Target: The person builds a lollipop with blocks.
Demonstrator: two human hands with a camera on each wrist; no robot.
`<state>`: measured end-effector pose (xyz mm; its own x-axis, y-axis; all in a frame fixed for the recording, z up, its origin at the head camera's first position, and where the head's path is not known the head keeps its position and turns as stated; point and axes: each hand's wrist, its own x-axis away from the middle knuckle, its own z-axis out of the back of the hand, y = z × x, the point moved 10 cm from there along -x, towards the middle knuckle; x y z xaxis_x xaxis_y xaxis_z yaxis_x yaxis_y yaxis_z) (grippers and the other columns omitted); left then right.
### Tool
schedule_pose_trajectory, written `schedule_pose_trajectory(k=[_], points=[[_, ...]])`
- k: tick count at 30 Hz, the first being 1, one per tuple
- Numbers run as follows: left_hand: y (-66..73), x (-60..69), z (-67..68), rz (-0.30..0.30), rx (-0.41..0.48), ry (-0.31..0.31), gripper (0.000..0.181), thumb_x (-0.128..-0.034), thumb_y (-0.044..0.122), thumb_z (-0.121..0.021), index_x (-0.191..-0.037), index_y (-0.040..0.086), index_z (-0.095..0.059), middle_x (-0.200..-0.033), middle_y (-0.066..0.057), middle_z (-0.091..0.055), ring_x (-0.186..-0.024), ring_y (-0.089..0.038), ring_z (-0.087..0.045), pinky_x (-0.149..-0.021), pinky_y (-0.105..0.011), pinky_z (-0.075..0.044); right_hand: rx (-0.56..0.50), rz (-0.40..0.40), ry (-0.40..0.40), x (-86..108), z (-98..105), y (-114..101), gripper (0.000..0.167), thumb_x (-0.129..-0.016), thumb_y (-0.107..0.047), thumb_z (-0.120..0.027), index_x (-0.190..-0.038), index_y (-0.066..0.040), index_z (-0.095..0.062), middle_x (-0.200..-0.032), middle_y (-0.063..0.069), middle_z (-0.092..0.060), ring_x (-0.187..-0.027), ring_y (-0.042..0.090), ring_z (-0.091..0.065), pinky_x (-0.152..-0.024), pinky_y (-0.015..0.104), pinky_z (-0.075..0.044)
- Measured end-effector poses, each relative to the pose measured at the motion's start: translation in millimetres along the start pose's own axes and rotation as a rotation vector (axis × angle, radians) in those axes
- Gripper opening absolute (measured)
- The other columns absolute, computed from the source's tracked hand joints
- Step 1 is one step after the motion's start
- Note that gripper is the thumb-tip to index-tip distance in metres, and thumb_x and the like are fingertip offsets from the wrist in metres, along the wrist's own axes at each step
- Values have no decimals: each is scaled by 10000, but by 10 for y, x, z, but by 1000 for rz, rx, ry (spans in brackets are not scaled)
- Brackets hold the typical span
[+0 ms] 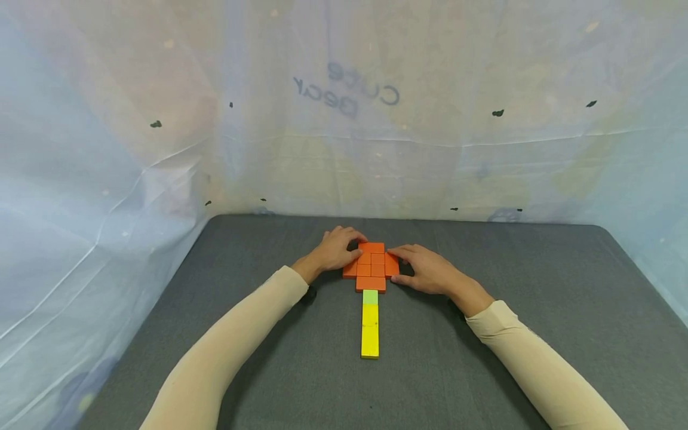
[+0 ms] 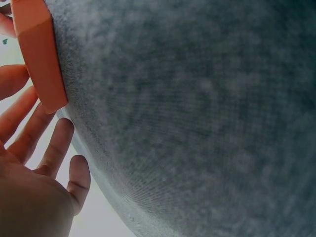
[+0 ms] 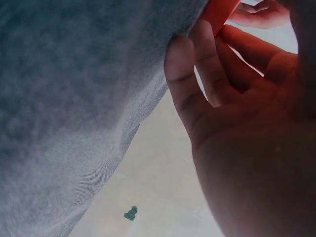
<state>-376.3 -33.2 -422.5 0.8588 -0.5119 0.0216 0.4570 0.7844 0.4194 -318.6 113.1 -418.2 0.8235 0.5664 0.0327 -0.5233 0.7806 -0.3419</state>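
Observation:
Several orange blocks [image 1: 371,283] lie flat and close together on a grey table, forming a stepped shape. Below them a light green block [image 1: 370,297] meets a yellow strip [image 1: 369,333], all in one upright line. My left hand [image 1: 337,248] rests at the left side of the orange group, its fingertips and thumb touching the edge blocks. On the opposite side my right hand [image 1: 427,269] has its fingers extended against the right edge. In the left wrist view an orange block [image 2: 42,59] touches loosely spread fingers. The right wrist view shows only a corner of orange block [image 3: 220,15] beyond the fingers.
The grey tabletop [image 1: 290,370] has rounded far corners. Behind it hangs a pale translucent sheet [image 1: 344,167] with faint mirrored lettering and small dark marks; it also drapes along both sides.

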Motion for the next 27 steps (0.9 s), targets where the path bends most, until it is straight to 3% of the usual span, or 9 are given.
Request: schedule_pose_trajectory(k=[22,27], points=[[16,-4,10,-14,6,-1,340,-1002,301,-603,-1319,184,-634,-1363,-57,-581,-1275,-296,-465,-1072,-575,-310,-1,-1,8,24,8,15,668,-942,-443,-661,-1493,-122,-462,-1472,140,-521,-1323,339,-520,-1064,533,-432],[5,47,68,-39,22,35,345,-1003,319,-599,-1313,173,-636,-1323,-61,-600,-1251,-292,-475,-1057,-570,-320,-31,9,27,61,47,-2,738,-929,-470,-669,-1520,-106,-416,-1535,135,-456,-1319,327,-528,-1062,531,-432]])
